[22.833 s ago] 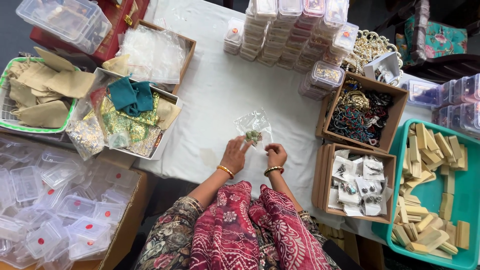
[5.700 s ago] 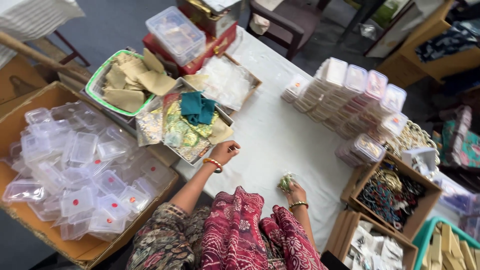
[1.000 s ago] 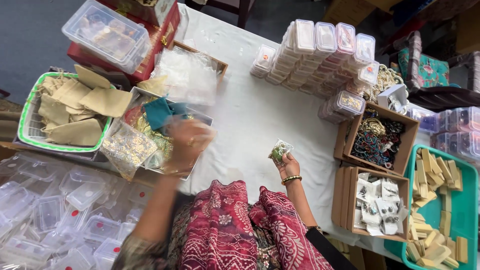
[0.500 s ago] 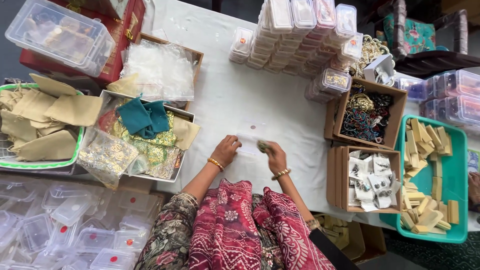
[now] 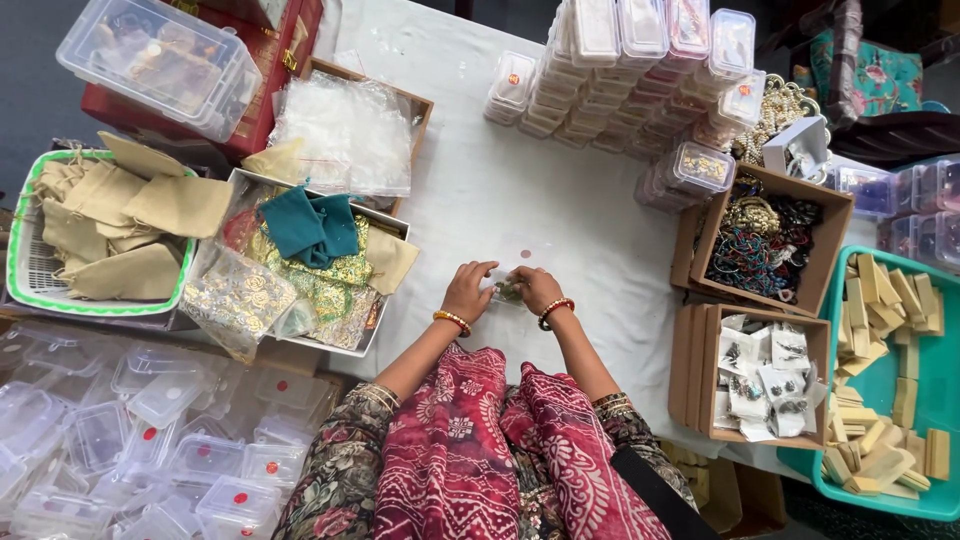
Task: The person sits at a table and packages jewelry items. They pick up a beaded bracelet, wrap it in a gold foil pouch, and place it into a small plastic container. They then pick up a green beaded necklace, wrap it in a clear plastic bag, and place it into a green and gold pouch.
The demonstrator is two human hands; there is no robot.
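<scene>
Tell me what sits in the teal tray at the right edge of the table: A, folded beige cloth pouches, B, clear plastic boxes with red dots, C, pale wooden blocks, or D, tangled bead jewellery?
C: the teal tray holds a loose heap of pale wooden blocks, while the beige cloth pouches lie in the green-rimmed basket at the far left.

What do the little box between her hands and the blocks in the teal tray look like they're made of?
Small box: seemingly clear glossy plastic; the cloth shows through. Blocks: probably pale unfinished wood, matte, square-cut. Teal tray: likely smooth moulded plastic.
</scene>
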